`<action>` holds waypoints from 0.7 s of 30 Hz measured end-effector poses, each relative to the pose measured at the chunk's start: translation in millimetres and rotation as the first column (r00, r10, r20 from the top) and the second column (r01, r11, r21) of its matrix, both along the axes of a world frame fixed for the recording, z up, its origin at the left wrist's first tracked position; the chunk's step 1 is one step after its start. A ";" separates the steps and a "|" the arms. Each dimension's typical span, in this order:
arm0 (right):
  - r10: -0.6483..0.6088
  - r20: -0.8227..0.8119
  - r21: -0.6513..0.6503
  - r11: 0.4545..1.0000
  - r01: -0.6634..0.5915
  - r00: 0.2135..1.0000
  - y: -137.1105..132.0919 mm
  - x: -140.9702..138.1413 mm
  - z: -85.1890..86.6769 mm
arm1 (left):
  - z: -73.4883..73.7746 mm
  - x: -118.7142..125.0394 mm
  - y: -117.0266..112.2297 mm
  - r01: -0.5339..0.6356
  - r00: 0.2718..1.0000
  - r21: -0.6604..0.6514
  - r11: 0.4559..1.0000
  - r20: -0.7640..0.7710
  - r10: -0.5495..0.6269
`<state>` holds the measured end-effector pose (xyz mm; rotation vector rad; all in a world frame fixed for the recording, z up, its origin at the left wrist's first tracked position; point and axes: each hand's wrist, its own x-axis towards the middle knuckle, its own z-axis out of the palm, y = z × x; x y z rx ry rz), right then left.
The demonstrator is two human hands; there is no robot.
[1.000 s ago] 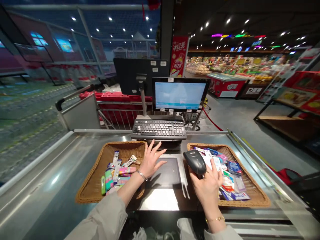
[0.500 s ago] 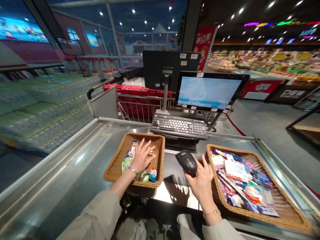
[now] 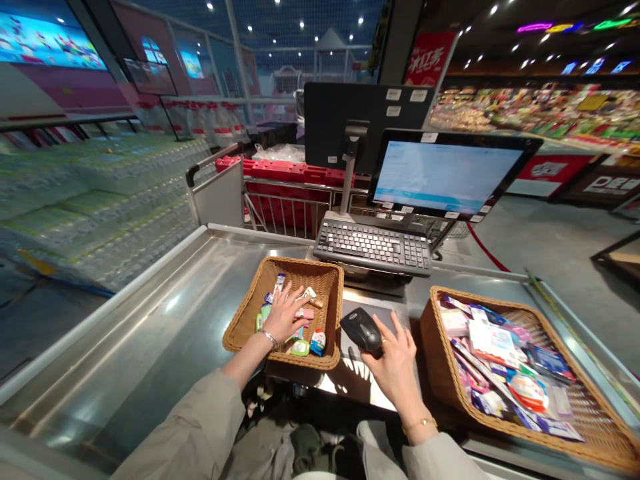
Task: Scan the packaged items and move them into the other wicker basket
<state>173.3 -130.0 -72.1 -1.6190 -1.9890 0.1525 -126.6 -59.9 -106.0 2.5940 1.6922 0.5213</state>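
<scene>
**Barcode scanner [image 3: 361,330] in the right hand [image 3: 395,373], left hand [image 3: 283,313] open over packets [image 3: 304,313]**

Far left, beyond the steel surface [image 3: 115,320], pallets of bottled water [image 3: 85,193] under bright ceiling lights. Near the surface's front edge, just left of centre, a wicker basket [image 3: 245,337] with the small, bright packets loose inside. Left hand in that basket, palm down, fingers spread and released on top of the packets, no grip visible; a silver bracelet [image 3: 270,339] on the wrist. Along the far edge, behind the basket, a black keyboard [image 3: 373,245] and, to its right, a lit monitor [image 3: 445,177]. Right of the basket, right hand clenched around the black barcode scanner, fingers curled over its body, above a dark pad [image 3: 385,317]; a gold bracelet [image 3: 419,423] on that wrist. Hard against the right edge, a larger wicker basket [image 3: 435,360], heaped with sachets [image 3: 493,353], just beside the right hand.
</scene>
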 end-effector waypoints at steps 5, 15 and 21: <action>0.013 0.011 -0.009 1.000 -0.013 1.000 0.2 -6.6 1.0 | -9.5 -12.0 10.4 -0.001 0.999 -0.033 0.999 -0.043 -0.001; 0.005 0.026 -0.027 1.000 -0.004 1.000 8.1 -16.7 -3.0 | -18.5 -37.0 36.4 -0.095 0.960 -0.258 0.961 -0.279 0.020; 0.012 0.017 0.008 1.000 -0.012 1.000 16.6 -18.2 -4.7 | -40.0 -44.1 44.2 -0.093 0.944 -0.296 0.951 -0.331 -0.011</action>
